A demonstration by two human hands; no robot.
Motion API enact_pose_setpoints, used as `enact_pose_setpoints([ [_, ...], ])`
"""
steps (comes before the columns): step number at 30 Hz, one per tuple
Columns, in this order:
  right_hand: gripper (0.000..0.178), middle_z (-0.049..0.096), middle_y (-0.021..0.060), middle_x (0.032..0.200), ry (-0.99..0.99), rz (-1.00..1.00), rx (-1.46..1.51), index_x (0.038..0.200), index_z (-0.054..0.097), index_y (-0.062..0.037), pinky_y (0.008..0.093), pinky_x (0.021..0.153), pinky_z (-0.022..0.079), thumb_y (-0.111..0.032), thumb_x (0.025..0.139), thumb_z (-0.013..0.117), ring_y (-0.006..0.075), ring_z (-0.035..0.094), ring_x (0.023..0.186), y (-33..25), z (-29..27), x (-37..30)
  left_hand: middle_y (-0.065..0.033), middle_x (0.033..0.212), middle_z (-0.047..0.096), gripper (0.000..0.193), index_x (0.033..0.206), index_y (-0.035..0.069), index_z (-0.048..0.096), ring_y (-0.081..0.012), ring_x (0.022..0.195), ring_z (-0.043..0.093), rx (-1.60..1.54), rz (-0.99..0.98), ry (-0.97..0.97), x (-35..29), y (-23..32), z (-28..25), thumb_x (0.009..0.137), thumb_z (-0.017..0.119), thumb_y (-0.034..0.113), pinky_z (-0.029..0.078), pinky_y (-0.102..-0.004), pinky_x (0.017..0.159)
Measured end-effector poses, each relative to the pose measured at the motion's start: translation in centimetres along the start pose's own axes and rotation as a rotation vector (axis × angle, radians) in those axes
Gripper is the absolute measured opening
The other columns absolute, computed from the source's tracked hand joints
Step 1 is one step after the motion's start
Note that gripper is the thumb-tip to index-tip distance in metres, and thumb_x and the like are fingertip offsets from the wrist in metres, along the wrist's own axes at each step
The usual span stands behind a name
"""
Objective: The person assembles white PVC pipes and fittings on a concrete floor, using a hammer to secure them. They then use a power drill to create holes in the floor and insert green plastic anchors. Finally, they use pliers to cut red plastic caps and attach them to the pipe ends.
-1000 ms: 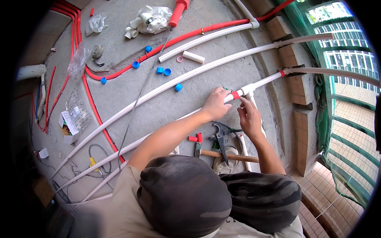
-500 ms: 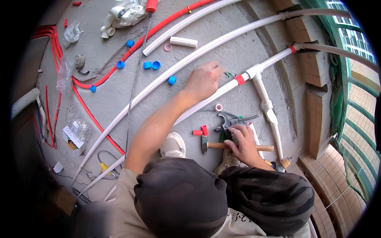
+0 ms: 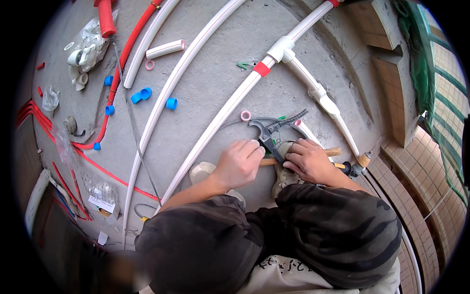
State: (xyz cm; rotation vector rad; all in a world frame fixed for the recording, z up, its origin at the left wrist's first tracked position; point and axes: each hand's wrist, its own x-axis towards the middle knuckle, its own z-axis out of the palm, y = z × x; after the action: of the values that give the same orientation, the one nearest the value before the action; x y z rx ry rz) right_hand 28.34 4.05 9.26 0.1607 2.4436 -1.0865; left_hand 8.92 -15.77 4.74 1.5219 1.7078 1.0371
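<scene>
My left hand [image 3: 241, 162] is closed in a pinch over the floor between my shoes; anything small inside it is hidden. Black-handled pipe cutters [image 3: 267, 134], with a curved grey jaw, lie just beyond its fingertips. My right hand [image 3: 309, 160] has its fingers curled at the end of the cutters' handle. Beneath both hands runs the wooden handle of a hammer [image 3: 334, 152], its head out of sight behind my left hand. A small pink-and-white pipe ring [image 3: 246, 115] rests near the jaw. Farther off, green scraps [image 3: 243, 64] lie beside the white pipe.
A white pipe with a tee joint [image 3: 281, 49] crosses the floor ahead, marked by red tape [image 3: 262, 69]. To the left are blue caps [image 3: 145, 93], a short pipe piece [image 3: 165, 48] and red conduit [image 3: 113, 90]. Green netting [image 3: 416, 63] hangs at the right.
My left hand has drawn back from beside the green scraps to near the cutters, and its fingers are now pinched. The right hand stays by the cutters. The view has shifted.
</scene>
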Motion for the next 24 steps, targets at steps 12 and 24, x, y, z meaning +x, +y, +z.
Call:
enact_pose_setpoints([
  [12, 0.017, 0.067, 0.0115, 0.084, 0.387, 0.079, 0.01, 0.103, 0.064, -0.0057, 0.046, 0.075, 0.052, -0.014, 0.09, 0.072, 0.033, 0.066, 0.087, 0.4, -0.4, 1.8, -0.02, 0.1, 0.068, 0.032, 0.122, 0.008, 0.066, -0.0386, 0.091, 0.068, 0.124, -0.253, -0.361, 8.9, -2.1, 2.7, 0.091, 0.07, 0.014, 0.054, -0.0493, 0.07],
  [24, 0.025, 0.059, 0.0104, 0.1, 0.014, -0.069, -0.301, 0.101, 0.062, -0.0029, 0.0396, 0.07, 0.059, -0.017, 0.081, 0.067, 0.0257, 0.068, 0.091, -2.0, 4.1, -2.1, -0.0128, 0.094, 0.064, 0.021, 0.098, 0.003, 0.066, -0.0344, 0.096, 0.068, 0.23, 0.088, -0.55, 11.6, -3.2, 4.8, 0.078, 0.069, 0.003, 0.057, -0.0461, 0.076],
])
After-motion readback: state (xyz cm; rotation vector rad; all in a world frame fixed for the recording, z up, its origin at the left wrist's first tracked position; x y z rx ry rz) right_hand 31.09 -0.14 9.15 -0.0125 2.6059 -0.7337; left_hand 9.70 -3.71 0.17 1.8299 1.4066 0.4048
